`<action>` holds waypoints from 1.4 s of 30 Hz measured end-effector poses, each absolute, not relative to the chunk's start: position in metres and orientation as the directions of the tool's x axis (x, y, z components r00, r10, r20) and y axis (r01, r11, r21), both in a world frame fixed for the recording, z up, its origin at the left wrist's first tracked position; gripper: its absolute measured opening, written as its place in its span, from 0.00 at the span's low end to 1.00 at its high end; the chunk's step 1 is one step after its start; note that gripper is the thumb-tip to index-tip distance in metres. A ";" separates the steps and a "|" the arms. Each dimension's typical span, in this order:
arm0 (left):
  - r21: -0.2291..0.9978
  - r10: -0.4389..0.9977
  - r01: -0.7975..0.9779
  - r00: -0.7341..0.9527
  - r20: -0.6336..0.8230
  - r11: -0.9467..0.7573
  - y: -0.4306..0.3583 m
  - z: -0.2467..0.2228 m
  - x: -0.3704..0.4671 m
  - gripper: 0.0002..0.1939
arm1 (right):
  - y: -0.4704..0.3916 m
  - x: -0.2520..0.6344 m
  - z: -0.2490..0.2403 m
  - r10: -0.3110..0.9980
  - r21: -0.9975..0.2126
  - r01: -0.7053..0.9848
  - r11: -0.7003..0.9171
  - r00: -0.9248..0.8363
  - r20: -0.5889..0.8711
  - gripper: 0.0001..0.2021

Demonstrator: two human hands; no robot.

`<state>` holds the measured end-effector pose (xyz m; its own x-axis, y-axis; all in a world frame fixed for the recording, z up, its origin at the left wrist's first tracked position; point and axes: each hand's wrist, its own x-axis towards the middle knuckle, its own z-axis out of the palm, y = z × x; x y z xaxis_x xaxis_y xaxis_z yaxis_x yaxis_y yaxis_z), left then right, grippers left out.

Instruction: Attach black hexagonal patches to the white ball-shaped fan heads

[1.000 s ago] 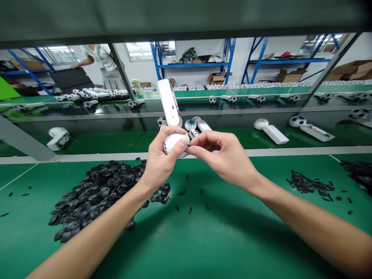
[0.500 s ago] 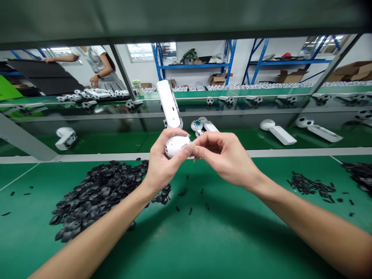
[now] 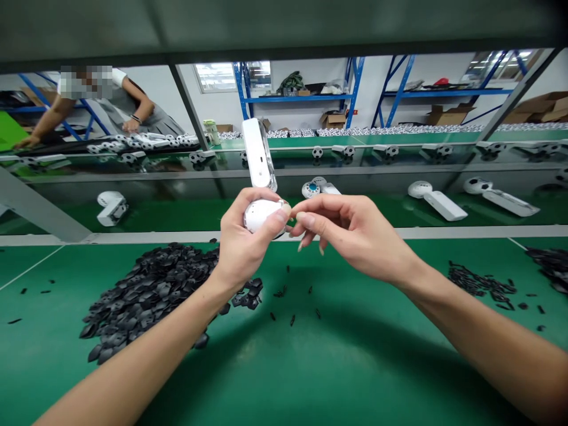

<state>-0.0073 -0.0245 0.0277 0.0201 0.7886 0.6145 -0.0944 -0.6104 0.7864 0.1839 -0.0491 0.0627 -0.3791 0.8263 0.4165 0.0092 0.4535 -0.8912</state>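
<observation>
A white plastic device (image 3: pixel 258 155), with a long body and a rounded head, is raised above the green work surface (image 3: pixel 284 367). My left hand (image 3: pixel 246 236) is closed around its rounded head, thumb on top. Close to the right side of that head is my right hand (image 3: pixel 350 234), its thumb and index finger pinched together. Whatever may be between those fingertips is too small to make out. Several tiny black parts (image 3: pixel 293 320) lie below the hands, and a large pile of black pieces (image 3: pixel 151 296) is at the left.
Beyond the white ledge (image 3: pixel 213 235), white devices (image 3: pixel 444 204) lie on a green belt. Small black parts (image 3: pixel 479 281) are heaped at the right. A metal post (image 3: pixel 44 207) slants at the left. Across the line, a person (image 3: pixel 128 106) leans over a table holding ball-patterned items.
My right fingertips have drawn slightly away from the device's head, and the other fingers have spread downward. The person across has leaned left, and the dark panel has been lowered.
</observation>
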 end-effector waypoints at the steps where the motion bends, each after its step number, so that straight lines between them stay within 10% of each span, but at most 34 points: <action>1: 0.798 0.803 -0.131 0.015 0.595 -0.589 -0.024 0.028 -0.008 0.16 | -0.049 0.184 0.062 0.834 -0.896 0.008 0.444 -0.370 0.410 0.08; 9: 0.876 0.925 -0.382 0.117 0.362 -0.295 -0.025 0.041 -0.008 0.20 | -0.042 0.185 0.046 0.875 -0.859 0.224 0.461 -0.279 0.397 0.11; 14: 0.894 0.938 -0.377 0.145 0.314 -0.241 -0.023 0.040 -0.010 0.26 | -0.036 0.187 0.036 0.867 -0.865 0.253 0.434 -0.378 0.325 0.44; 19: 0.910 0.952 -0.362 0.147 0.268 -0.201 -0.019 0.034 -0.011 0.28 | -0.030 0.188 0.030 0.850 -0.891 0.214 0.400 -0.451 0.273 0.54; 31: 0.949 0.935 -0.301 0.299 0.191 -0.097 -0.017 0.030 -0.016 0.37 | -0.032 0.178 0.021 0.810 -0.860 0.149 0.488 -0.444 0.383 0.50; 42: 0.927 0.953 -0.361 0.230 0.197 -0.104 -0.038 0.036 0.002 0.19 | -0.046 0.169 0.019 0.799 -0.774 0.251 0.582 -0.356 0.485 0.35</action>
